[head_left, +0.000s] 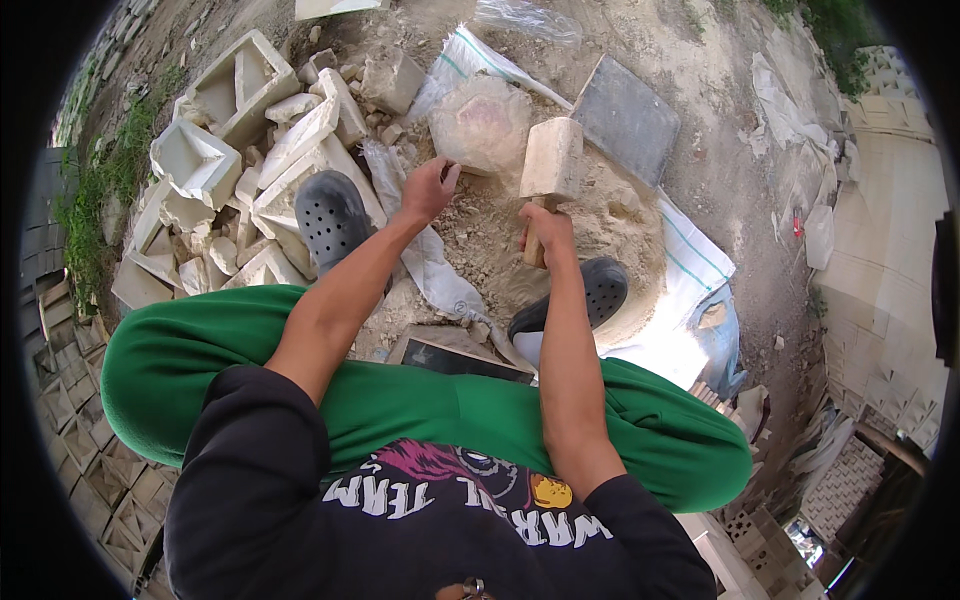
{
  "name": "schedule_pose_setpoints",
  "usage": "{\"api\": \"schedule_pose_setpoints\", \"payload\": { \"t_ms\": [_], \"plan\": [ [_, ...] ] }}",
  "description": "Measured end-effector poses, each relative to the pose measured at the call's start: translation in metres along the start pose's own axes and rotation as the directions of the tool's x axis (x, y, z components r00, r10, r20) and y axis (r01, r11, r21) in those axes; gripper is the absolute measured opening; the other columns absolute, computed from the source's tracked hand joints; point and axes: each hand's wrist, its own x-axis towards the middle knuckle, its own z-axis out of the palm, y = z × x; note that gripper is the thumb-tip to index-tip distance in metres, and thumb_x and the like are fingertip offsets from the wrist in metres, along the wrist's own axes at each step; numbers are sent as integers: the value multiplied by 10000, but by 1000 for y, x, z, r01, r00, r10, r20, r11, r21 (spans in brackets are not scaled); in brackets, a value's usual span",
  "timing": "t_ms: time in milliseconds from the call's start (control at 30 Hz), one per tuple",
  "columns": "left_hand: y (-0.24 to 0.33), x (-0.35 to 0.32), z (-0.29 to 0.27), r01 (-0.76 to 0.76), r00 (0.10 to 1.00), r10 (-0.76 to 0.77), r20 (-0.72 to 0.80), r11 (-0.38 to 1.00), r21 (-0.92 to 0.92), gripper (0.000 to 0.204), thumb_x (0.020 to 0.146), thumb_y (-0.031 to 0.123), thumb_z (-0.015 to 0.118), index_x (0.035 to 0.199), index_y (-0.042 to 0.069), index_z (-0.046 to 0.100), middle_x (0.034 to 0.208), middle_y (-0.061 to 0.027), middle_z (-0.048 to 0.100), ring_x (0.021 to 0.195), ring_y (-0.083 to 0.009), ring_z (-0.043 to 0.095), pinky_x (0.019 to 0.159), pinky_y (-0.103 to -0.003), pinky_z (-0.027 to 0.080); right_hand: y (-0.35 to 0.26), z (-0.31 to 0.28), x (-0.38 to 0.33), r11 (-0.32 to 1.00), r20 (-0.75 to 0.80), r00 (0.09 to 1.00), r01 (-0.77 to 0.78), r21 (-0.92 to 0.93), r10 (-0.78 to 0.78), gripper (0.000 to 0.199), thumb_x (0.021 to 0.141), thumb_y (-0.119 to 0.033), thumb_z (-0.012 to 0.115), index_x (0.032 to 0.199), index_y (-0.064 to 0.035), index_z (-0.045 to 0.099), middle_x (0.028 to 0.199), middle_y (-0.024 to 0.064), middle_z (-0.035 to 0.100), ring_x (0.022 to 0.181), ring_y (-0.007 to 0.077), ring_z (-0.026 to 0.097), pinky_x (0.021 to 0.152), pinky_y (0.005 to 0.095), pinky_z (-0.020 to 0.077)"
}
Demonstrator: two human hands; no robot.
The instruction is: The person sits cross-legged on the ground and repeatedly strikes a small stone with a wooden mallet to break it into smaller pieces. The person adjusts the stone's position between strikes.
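Note:
My right hand point(548, 237) is wrapped round the short wooden handle of a mallet point(551, 160). The mallet's big pale block head points away from me, above a heap of crumbled tan powder point(610, 225). My left hand point(430, 190) has its fingers curled in, beside the near left edge of a pale, roughly round slab point(482, 122); whether anything small is in those fingers is hidden. Under the slab and powder lies a white woven sack point(695, 240) with green stripes.
Broken plaster molds and chunks point(290, 150) are piled at the left. A flat grey board point(627, 120) lies at the far right of the slab. My feet, in dark clogs point(333, 220), flank the work spot. A dark-faced panel point(465, 360) rests close to me.

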Motion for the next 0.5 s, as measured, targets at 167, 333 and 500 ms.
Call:
{"api": "schedule_pose_setpoints", "payload": {
  "t_ms": [167, 333, 500],
  "plan": [
    [-13, 0, -16, -42, 844, -21, 536, 994, 105, 339, 834, 375, 753, 875, 39, 734, 774, -141, 710, 722, -273, 695, 677, -394, 526, -2, 1, 5, 999, 0, 1000, -5, -42, 5, 304, 744, -173, 734, 924, 46, 622, 709, 117, 614, 543, 222, 627, 504, 375, 535],
    [-19, -45, 22, -316, 728, 83, 681, 922, 225, 227, 759, 292, 777, 888, 106, 755, 821, -102, 717, 803, -299, 696, 723, -414, 542, 1, 2, 5, 1000, 6, 1000, 10, 1, -10, 315, 753, -173, 739, 931, 58, 622, 715, 118, 614, 559, 223, 640, 508, 379, 543],
    [-23, -60, 32, -400, 770, 206, 604, 893, 205, 158, 761, 130, 700, 911, 88, 727, 841, -160, 670, 874, -362, 673, 767, -472, 533, -2, 0, 1, 1000, 18, 1000, -16, 7, 16, 314, 760, -177, 739, 930, 60, 623, 714, 119, 615, 560, 225, 641, 502, 378, 542]
  ]
}}
